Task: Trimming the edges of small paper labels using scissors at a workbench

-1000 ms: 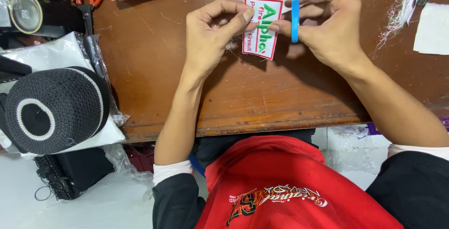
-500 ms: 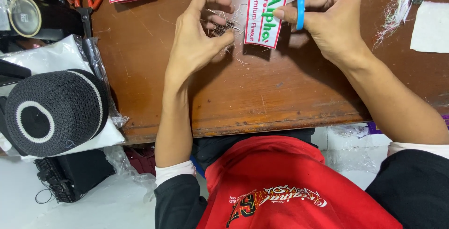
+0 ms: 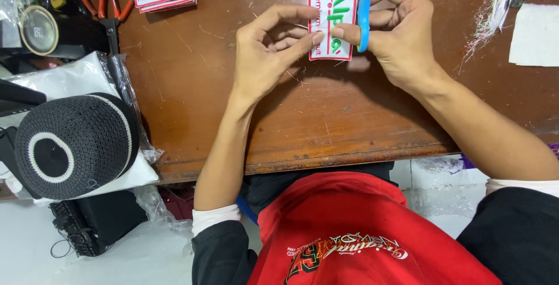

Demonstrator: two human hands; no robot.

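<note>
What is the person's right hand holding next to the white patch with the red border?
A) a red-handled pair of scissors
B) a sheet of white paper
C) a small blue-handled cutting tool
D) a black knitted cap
C: the right hand grips a small blue-handled tool at the edge of the patch, while the left hand pinches the patch from the other side.

white red-bordered patch (image 3: pixel 329 11), blue snips (image 3: pixel 364 20) alongside

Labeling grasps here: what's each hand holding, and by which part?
Right hand grips a blue-handled thread snipper by its handle and pinches the embroidered patch at its right edge. Left hand fingertips meet the patch's lower middle.
</note>
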